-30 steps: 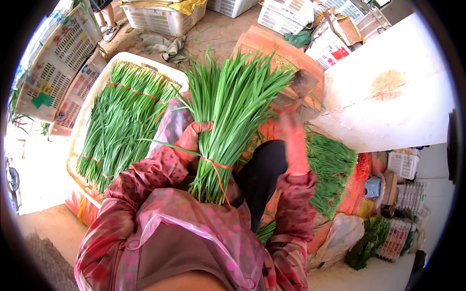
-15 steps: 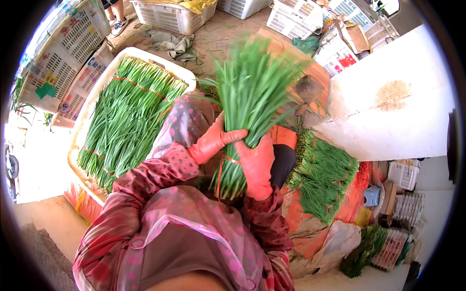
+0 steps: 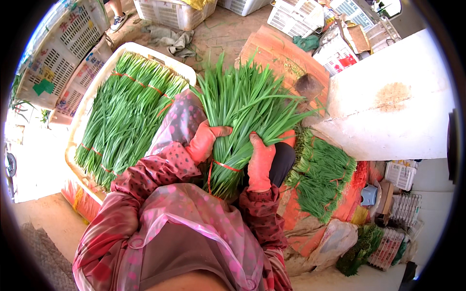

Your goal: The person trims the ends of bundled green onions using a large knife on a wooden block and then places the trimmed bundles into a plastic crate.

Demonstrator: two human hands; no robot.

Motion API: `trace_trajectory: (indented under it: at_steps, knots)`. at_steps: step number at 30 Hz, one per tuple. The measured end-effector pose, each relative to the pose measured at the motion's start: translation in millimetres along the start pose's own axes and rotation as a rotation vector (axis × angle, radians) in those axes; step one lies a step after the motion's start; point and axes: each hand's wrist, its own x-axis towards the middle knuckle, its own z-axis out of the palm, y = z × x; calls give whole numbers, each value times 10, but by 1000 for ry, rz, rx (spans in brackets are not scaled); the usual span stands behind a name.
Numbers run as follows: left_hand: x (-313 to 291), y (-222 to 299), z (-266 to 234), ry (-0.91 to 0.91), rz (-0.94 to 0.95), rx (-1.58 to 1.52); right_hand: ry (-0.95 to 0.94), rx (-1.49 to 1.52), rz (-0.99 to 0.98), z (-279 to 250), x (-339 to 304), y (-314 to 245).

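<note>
A thick bunch of long green chives (image 3: 242, 106), tied near its base with a red band (image 3: 224, 166), stands upright in front of me. My left hand (image 3: 204, 140), in an orange-red glove, grips its left side just above the band. My right hand (image 3: 260, 160), gloved the same, clasps its right side. The leaf tips fan out toward the top. Pink dotted sleeves cover both forearms.
A white crate (image 3: 92, 97) on my left holds several tied chive bundles. Loose chives (image 3: 320, 174) lie on an orange sack to my right. A white slab (image 3: 388, 106), a wooden board (image 3: 276, 53) and white plastic baskets (image 3: 170, 9) stand beyond.
My right hand came in and closed on the bunch's right side. Both hands have lifted and turned the bunch more upright, shifting it slightly toward the middle.
</note>
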Motion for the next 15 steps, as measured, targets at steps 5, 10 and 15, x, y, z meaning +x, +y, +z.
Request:
trace_trajectory:
  at_steps: [5, 10, 15]
  knots:
    - [-24, -29, -62, -19, -24, -55, 72, 113, 73, -87, -67, 65]
    - [-39, -72, -17, -55, -23, -164, 69, 171, 72, -185, -114, 59]
    - [16, -75, -88, -109, -86, -69, 33, 96, -20, -82, -168, -1]
